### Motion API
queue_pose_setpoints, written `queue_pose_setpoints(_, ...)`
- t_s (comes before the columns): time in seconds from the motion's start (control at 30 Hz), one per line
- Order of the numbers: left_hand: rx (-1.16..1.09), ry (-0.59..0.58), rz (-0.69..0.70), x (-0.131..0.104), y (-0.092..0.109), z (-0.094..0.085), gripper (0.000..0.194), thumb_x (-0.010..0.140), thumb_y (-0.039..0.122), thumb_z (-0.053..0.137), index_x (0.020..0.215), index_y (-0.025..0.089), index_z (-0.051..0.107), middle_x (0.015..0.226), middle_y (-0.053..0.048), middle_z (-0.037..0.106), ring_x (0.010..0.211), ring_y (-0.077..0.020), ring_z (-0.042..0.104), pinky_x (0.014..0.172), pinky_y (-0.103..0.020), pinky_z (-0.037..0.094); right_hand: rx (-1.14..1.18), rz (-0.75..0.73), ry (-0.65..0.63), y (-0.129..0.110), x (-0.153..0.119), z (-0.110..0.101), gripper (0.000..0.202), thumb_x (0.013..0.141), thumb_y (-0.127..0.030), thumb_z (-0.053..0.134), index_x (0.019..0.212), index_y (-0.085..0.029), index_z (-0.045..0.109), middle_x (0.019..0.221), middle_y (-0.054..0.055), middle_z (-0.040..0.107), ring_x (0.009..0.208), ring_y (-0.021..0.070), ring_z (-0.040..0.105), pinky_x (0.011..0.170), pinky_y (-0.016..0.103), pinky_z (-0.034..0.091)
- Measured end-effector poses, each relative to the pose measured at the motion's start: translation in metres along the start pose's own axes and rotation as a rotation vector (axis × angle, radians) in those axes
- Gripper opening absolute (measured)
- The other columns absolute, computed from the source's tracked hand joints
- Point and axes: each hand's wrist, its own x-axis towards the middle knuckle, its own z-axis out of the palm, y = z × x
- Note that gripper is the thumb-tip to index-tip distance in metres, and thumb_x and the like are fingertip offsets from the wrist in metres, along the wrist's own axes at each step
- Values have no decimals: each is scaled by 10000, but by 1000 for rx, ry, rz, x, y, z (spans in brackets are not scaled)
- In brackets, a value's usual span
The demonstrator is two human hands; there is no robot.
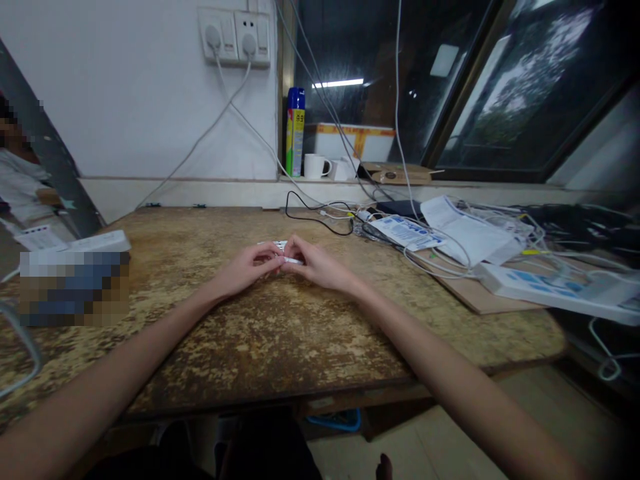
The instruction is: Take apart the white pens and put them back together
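Both hands meet over the middle of a worn wooden table. A small, slim white object lies between their fingertips; what it is cannot be made out. My right hand pinches it between thumb and fingers. My left hand touches its left end, thumb and fingertips pressed together. Just behind the fingers, a flat white piece with dark marks shows on the table, partly hidden by the hands.
Tangled cables, papers and a white box cover the table's right side. At the back, a spray can and white mug stand on the ledge. A white power strip is at left. A person is at far left.
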Motion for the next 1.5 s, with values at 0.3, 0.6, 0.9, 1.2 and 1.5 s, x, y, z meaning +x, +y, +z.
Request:
queue_pose_setpoints(0.3,210,16,-112,-2,-1,-25,390,976,513,546,813,188,687,718,-32,622,632,-156,509,582,-285,354,-159,107,-23,7,-5,-18,296,1020,-502,519,1005,-212,579,846,28,638,753,184,560,696,307,391)
queue_pose_setpoints(0.6,249,-71,-152,-6,-5,-55,334,854,513,709,976,221,814,929,-69,752,814,-197,626,692,-287,447,-70,209,-309,21,-11,-44,349,943,-497,617,900,-165,715,786,22,648,703,160,540,631,285,388)
queue_pose_setpoints(0.9,275,-353,-133,-11,-2,-52,274,787,483,791,914,247,845,848,-62,730,765,-191,606,678,-285,429,59,293,-411,19,-14,-44,302,811,-440,787,928,-164,743,856,31,710,752,156,596,700,285,462)
queue_pose_setpoints(1.2,236,-360,-115,-12,-4,-52,234,759,432,797,909,259,845,862,-71,738,776,-202,598,681,-300,416,130,281,-381,11,-15,-44,333,855,-495,743,919,-171,699,815,17,669,717,148,565,651,272,440)
queue_pose_setpoints(1.5,355,-65,-189,-9,-12,-57,361,900,507,591,893,222,812,736,-50,685,644,-184,529,607,-294,341,-316,299,26,45,-11,-50,404,998,-443,517,698,-185,600,670,34,612,613,167,502,620,321,332)
